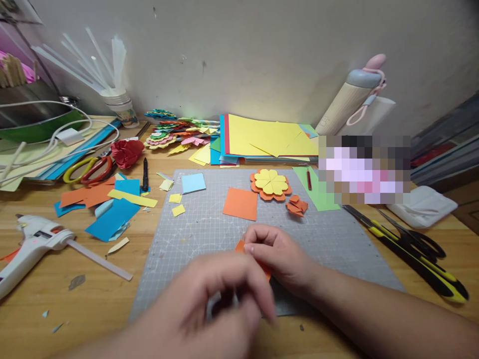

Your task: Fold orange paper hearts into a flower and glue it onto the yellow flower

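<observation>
Pinching an orange paper piece [240,246] over the mat [202,234], the right hand [280,254] lies just beyond the half-curled left hand [213,274], which hides the piece's long axis, its own hold unclear.

Papercraft worktable [93,319], cutting mat [204,232], glue gun [39,238], coloured paper stack [262,134]

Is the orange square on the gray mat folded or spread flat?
Spread flat: all four corners of the orange paper square show, with no crease visible.
</observation>
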`<act>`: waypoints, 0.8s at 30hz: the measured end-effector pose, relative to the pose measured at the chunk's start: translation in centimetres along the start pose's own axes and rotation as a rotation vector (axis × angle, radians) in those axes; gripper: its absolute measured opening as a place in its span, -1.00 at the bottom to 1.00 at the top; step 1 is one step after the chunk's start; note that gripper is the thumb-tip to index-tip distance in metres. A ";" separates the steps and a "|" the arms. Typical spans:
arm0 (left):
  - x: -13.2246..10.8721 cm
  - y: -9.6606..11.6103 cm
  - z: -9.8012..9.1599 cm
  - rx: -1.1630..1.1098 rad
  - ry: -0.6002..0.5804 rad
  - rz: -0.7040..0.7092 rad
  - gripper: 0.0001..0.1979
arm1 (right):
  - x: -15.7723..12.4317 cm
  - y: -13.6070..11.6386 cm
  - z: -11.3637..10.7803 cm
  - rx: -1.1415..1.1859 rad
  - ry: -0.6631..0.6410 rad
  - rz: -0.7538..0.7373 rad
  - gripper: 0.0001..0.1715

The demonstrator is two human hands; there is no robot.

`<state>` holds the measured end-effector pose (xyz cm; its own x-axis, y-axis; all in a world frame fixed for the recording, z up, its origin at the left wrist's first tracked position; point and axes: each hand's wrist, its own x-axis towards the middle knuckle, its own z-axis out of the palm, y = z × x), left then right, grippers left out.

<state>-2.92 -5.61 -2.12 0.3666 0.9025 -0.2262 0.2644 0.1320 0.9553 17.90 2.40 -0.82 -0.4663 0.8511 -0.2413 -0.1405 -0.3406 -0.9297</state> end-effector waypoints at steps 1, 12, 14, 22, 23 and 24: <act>2.2 2.0 -0.5 0.002 0.017 -0.025 -0.76 | 0.0 -0.1 0.0 -0.014 0.020 -0.016 -0.73; 8.5 5.3 -1.6 -0.005 -0.085 -0.053 -0.80 | -0.1 -0.5 0.2 -0.082 0.051 -0.020 -0.74; 8.5 5.2 -1.6 -0.021 -0.088 -0.064 -0.80 | -0.1 -0.6 0.2 -0.102 0.047 -0.015 -0.74; 8.4 5.6 -1.8 0.046 -0.120 -0.026 -0.77 | -0.2 -0.7 0.4 -0.188 0.023 -0.030 -0.72; 8.4 5.6 -1.8 0.061 -0.124 -0.015 -0.77 | -0.2 -0.7 0.4 -0.185 0.015 -0.027 -0.72; 8.4 5.6 -1.8 0.078 -0.125 -0.004 -0.77 | -0.2 -0.6 0.3 -0.179 0.007 -0.023 -0.72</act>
<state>-0.02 3.43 1.66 0.4724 0.8434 -0.2561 0.3330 0.0982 0.9378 17.76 2.32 -0.12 -0.4589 0.8606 -0.2210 0.0070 -0.2452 -0.9695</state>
